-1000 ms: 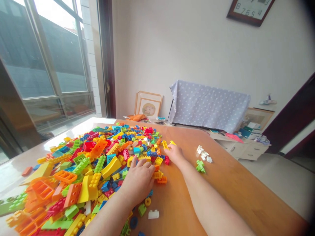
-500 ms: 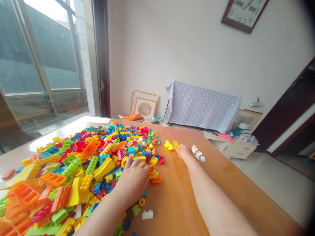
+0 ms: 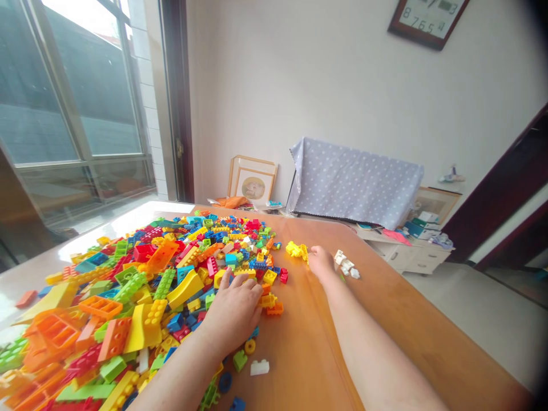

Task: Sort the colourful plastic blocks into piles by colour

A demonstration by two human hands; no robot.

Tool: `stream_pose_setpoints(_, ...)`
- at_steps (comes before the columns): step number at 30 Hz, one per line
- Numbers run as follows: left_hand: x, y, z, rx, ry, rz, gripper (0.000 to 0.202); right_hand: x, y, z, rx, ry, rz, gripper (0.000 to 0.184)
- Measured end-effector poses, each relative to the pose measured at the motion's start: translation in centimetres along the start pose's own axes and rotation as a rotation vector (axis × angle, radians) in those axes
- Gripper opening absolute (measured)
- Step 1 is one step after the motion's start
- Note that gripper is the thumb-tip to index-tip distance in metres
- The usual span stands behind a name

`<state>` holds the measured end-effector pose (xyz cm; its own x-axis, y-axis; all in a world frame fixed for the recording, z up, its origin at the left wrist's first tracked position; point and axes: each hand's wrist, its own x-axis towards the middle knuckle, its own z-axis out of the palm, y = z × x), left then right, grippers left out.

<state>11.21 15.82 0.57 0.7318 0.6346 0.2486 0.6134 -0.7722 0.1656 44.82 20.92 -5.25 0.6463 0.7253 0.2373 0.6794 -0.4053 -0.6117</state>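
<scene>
My left hand [image 3: 237,299] rests on the right side of a big heap of toy building bricks [image 3: 162,282]. Its fingers are apart and lie over yellow bricks, with nothing visibly gripped. On the bare table my right hand [image 3: 322,264] is just right of a small group of yellow bricks [image 3: 296,250]. A small gap separates its fingers from them, and it looks loosely open; part of its fingers is hidden. Beyond it on the right lies a cluster of white bricks [image 3: 347,265]. One more white brick [image 3: 259,367] is near the front, beside the heap.
The wooden table [image 3: 308,354] carries all the bricks, and its right edge drops to a tiled floor. Behind it stand a low white cabinet [image 3: 413,260] and something under a dotted grey cloth [image 3: 355,182]. A window [image 3: 94,85] is at the left.
The yellow brick that was at my right fingertips now sits with the yellow group, and the right hand has let go and drawn slightly away. My left hand stays over the heap.
</scene>
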Motion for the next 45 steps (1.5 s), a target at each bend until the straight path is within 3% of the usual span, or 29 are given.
stream_pose_setpoints(5, -0.1, -0.1, -0.1, -0.017, 0.016, -0.007, 0.029, -2.1, -2.4, -0.2, 0.085, 0.016, -0.112, 0.029)
stream_pose_setpoints(11, -0.1, -0.5, -0.5, -0.003, 0.03, -0.006, 0.034, -7.1, -6.1, 1.2, 0.168, -0.326, -0.461, 0.022)
stream_pose_setpoints(15, -0.3, -1.0, -0.6, 0.015, 0.051, -0.009, 0.04, -9.3, -7.5, 1.2, 0.004, -0.394, -0.593, 0.028)
stream_pose_setpoints(20, -0.6, -1.1, -0.6, 0.022, 0.05, -0.006, 0.033, -9.9, -7.8, 0.5, -0.129, -0.394, -0.494, 0.024)
stream_pose_setpoints(24, -0.6, -0.8, -0.3, -0.005, 0.08, 0.015, 0.027, -10.5, -7.3, 0.6, -0.075, -0.386, -0.46, 0.023)
stream_pose_setpoints(30, -0.6, -0.5, 0.3, 0.003, 0.081, 0.03, 0.015, -10.9, -6.6, 0.8, 0.191, -0.352, -0.388, 0.036)
stream_pose_setpoints(35, -0.4, -0.2, 0.7, 0.017, 0.092, 0.036, 0.013, -10.7, -7.2, -2.1, 0.598, -0.556, -0.222, 0.032)
stream_pose_setpoints(40, -0.2, 0.0, 1.2, -0.001, 0.125, 0.023, 0.013, -11.3, -8.0, -4.4, 0.678, -0.743, -0.17, 0.028)
stream_pose_setpoints(45, 0.3, 0.0, 0.3, -0.211, 0.213, -0.044, 0.011, -10.8, -7.8, -4.0, 0.927, -0.71, -0.079, 0.031)
